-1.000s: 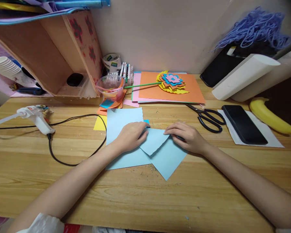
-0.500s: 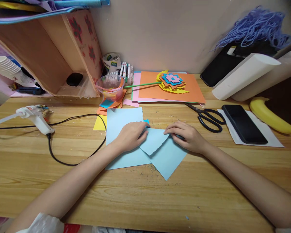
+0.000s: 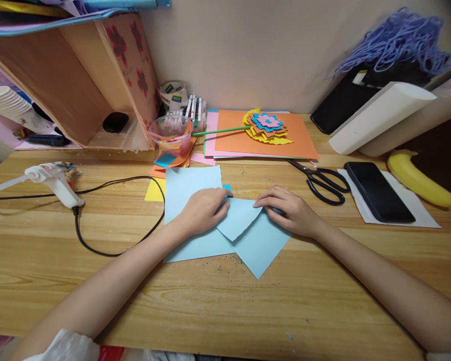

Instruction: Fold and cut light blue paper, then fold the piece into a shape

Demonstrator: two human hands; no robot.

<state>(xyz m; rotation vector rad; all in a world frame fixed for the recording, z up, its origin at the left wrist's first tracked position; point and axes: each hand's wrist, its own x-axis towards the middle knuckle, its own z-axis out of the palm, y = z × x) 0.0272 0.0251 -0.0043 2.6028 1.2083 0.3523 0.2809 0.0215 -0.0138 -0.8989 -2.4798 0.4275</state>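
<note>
Nothing has moved; both hands, left hand point(image 3: 203, 209) and right hand point(image 3: 287, 209), press flat on blue paper point(image 3: 248, 235).

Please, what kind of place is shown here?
Probably a home craft desk: a wooden table against a wall, with a glue gun, scissors, and coloured paper sheets. Both hands press a folded light blue paper.

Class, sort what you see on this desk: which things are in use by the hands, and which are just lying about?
In use: left hand and right hand, both pressing the light blue paper.

Lying about: scissors, glue gun, phone, banana, paper flower, marker pens.
</note>
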